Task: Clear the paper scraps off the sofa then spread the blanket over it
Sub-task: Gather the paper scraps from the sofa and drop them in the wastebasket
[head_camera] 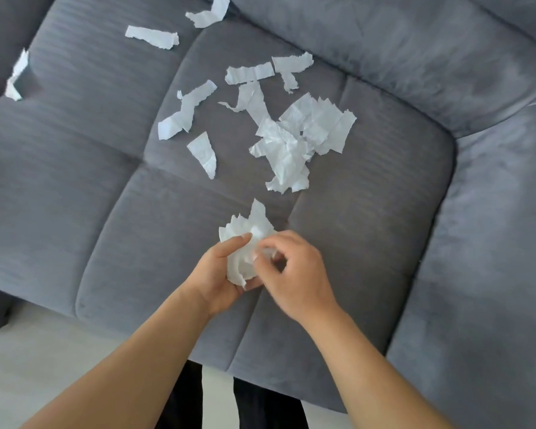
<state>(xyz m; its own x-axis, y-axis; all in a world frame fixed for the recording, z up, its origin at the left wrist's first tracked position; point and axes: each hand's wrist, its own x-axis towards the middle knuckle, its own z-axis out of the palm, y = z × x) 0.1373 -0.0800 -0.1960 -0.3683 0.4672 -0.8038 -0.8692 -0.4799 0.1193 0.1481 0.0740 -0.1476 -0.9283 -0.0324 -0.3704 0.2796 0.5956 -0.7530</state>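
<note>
A grey tufted sofa seat fills the view. My left hand grips a crumpled wad of white paper scraps above the seat's front half. My right hand is right beside it, fingers curled, pinching the wad's right side. Further back lie several loose white paper scraps: a crumpled pile, a small piece, a long torn strip, and strips near the backrest. No blanket is in view.
The sofa's backrest runs along the top right and a side cushion lies at the right. One scrap sits in the crease at far left. Pale floor and my dark trouser legs show below the seat edge.
</note>
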